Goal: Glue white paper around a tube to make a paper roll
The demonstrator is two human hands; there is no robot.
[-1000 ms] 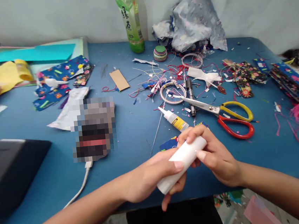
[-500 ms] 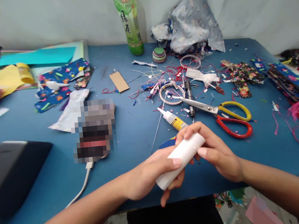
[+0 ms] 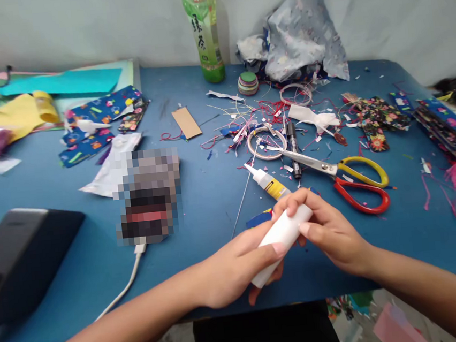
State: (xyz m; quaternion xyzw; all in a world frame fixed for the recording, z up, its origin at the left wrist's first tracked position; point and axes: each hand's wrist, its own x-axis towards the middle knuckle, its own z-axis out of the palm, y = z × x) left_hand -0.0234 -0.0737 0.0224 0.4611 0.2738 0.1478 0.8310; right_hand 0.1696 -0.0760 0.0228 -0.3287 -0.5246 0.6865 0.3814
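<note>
A smooth white roll point(image 3: 281, 234), perhaps of paper, is held slanting over the front of the blue table between both hands. My left hand point(image 3: 247, 260) is closed around its lower end, thumb on top and fingers curled beneath. Around the upper end my right hand point(image 3: 326, 231) is closed, its thumb pressing the near side and its fingers over the far side. Just beyond the hands lies a glue bottle point(image 3: 270, 183) with a pointed nozzle. A patterned blue fabric piece point(image 3: 259, 219) shows partly behind the left hand.
Scissors point(image 3: 332, 169) with yellow and red handles lie behind the right hand, near a black marker point(image 3: 294, 148) and a tape roll point(image 3: 266, 140) among thread scraps. A green bottle point(image 3: 208, 38) stands at the wall. Left are a charging phone point(image 3: 149, 194) and a dark device point(image 3: 30, 260).
The white roll has turned slightly in my hands and shows a narrower face. Both hands keep their hold, and the view has shifted a little to the left.
</note>
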